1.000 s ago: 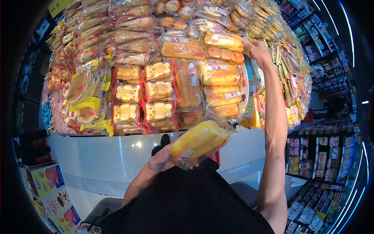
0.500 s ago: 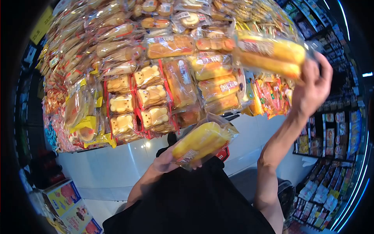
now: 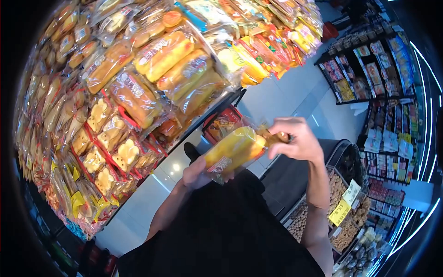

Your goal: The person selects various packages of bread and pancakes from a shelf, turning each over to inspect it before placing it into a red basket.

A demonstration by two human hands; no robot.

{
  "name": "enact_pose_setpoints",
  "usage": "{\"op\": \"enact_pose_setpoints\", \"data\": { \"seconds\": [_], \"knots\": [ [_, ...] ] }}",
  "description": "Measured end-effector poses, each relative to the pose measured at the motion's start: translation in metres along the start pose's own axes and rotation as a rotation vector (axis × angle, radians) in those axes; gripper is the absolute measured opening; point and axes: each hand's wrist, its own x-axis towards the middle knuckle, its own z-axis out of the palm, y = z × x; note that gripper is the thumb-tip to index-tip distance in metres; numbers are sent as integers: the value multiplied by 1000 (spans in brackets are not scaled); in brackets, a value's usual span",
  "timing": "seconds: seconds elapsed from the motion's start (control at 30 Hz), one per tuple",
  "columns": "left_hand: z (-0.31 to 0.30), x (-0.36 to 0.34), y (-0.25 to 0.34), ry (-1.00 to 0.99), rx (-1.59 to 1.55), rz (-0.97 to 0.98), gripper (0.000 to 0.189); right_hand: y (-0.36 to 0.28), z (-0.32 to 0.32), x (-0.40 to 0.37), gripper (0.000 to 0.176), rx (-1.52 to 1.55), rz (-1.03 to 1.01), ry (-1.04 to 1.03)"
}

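My left hand (image 3: 196, 173) grips a clear bag of long yellow bread (image 3: 230, 152) by its lower left end, in front of my dark clothing. At the bag's upper right is my right hand (image 3: 293, 141), its fingers curled around part of a clear package with a brown-yellow end (image 3: 277, 137), blurred by motion. Where one package ends and the other begins is hard to tell. On the display, wrapped yellow bread rolls (image 3: 164, 55) lie beside a bag of darker rolls (image 3: 134, 94). Bear-shaped bread in red-edged bags (image 3: 125, 154) sits lower left.
The sloping display's edge (image 3: 184, 134) runs diagonally past my hands. A red box (image 3: 221, 121) stands below it. Nut bins (image 3: 338, 187) with yellow price cards (image 3: 340, 212) are by my right arm. Stocked shelves (image 3: 369, 71) stand farther right, beyond the tiled floor (image 3: 295, 99).
The view has turned right. My right hand has come down from over the display to beside the bag in my left hand, bringing its package along.
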Motion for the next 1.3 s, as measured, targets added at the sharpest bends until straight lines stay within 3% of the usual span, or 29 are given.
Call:
{"op": "enact_pose_setpoints", "data": {
  "seconds": [0.17,0.23,0.27,0.37,0.47,0.53,0.6,0.67,0.77,0.87,0.9,0.93,0.97,1.2,1.27,1.3],
  "knots": [
    [-31,24,-40,16,-43,-67,75,57,19,-43,34,5,182,18],
    [-42,35,-61,426,59,-90,67,91,30,-63,35,75,295,32],
    [-74,32,-75,494,129,-170,61,112,38,-75,35,90,297,26],
    [-142,8,-126,957,356,-169,48,187,72,-110,32,77,461,95],
    [-186,-58,-184,1394,666,-256,36,266,114,-148,28,-12,500,215],
    [-206,-122,-229,1522,709,-408,36,319,148,-173,26,-169,456,406],
    [-183,-169,-261,1612,553,-578,33,368,176,-195,26,-157,504,422],
    [-148,-216,-293,1561,510,-652,29,395,192,-208,27,6,721,429],
    [-109,-291,-345,1553,438,-615,24,429,209,-215,26,-29,829,362],
    [-57,-307,-371,989,1406,-717,22,466,249,-214,24,-16,935,387],
    [-51,-295,-374,991,1414,-728,22,477,263,-209,23,-27,927,487],
    [-43,-284,-376,1055,1351,-745,23,483,273,-203,23,-39,919,587],
    [-36,-274,-377,1118,1285,-760,23,480,264,-192,22,121,986,456],
    [-6,-212,-340,1478,872,-834,28,481,271,-157,26,228,1138,405],
    [-10,-197,-326,1726,431,-597,32,494,285,-165,30,177,1113,395],
    [-5,-185,-317,1774,376,-559,34,502,296,-169,33,122,1084,391]
  ]
}}
